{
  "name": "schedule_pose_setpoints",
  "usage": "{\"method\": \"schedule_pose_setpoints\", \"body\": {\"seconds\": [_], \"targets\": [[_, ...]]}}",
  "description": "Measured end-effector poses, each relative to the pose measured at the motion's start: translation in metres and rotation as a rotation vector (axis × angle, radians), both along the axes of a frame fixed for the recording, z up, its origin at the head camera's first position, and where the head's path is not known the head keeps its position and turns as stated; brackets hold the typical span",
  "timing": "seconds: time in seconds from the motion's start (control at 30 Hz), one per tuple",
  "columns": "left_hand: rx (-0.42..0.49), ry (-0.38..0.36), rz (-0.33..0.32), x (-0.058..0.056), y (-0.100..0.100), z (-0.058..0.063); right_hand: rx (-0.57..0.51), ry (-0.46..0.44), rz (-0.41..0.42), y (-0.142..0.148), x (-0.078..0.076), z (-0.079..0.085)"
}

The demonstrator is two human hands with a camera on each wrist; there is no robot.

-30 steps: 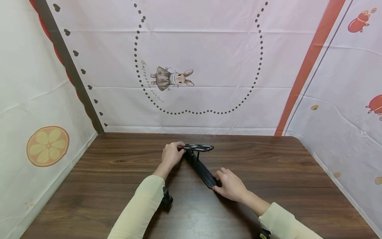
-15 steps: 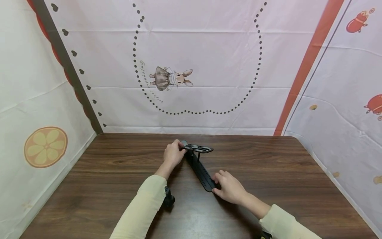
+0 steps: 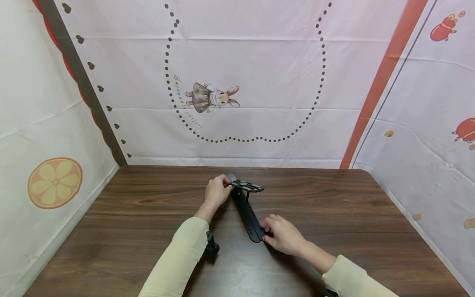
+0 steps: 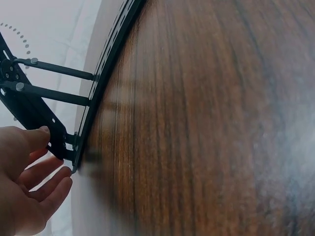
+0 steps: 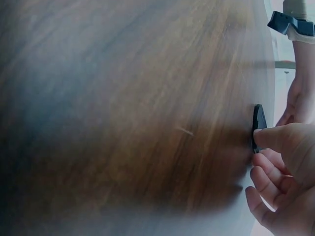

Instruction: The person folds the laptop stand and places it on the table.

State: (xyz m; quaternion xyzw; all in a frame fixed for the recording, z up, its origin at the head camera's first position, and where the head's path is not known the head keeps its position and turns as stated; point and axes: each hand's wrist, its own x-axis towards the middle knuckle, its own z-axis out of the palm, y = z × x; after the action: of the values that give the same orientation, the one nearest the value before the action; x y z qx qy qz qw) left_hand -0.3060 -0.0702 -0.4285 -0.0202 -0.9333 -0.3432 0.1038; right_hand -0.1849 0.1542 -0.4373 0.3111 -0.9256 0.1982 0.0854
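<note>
A black folding stand has a long slotted base [image 3: 245,216] lying along the table and a raised upper plate [image 3: 249,186] on thin struts [image 4: 56,94]. My left hand [image 3: 217,192] pinches the plate's corner at the far, hinged end; in the left wrist view its thumb lies on the plate and the other fingers reach behind. At the near end, my right hand [image 3: 283,235] holds the base's right edge between thumb and fingers. Only the rounded end of the base [image 5: 258,118] shows in the right wrist view, partly behind the thumb.
The dark wood table [image 3: 156,202] extends around the stand. Behind it hangs a printed cloth [image 3: 267,74] with a rabbit figure, and similar cloth walls rise at both sides. A black wrist camera [image 3: 212,247] sits on the left sleeve.
The stand has turned on the table, its near end swinging left and toward me with my right hand. My left hand has shifted slightly right, still holding the plate corner.
</note>
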Motion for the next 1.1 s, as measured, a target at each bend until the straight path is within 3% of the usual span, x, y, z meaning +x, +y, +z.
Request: {"method": "schedule_pose_setpoints", "body": {"seconds": [0.4,0.83,1.1], "targets": [[-0.006,0.006,0.004,0.001,0.002,0.003,0.029,0.050,0.039,0.002,-0.004,-0.001],[-0.007,0.003,-0.067,-0.001,0.010,0.002,0.041,0.050,0.076,0.006,-0.008,-0.002],[0.006,-0.016,-0.099,0.002,0.017,0.004,0.093,0.147,0.108,0.006,-0.013,-0.003]]}}
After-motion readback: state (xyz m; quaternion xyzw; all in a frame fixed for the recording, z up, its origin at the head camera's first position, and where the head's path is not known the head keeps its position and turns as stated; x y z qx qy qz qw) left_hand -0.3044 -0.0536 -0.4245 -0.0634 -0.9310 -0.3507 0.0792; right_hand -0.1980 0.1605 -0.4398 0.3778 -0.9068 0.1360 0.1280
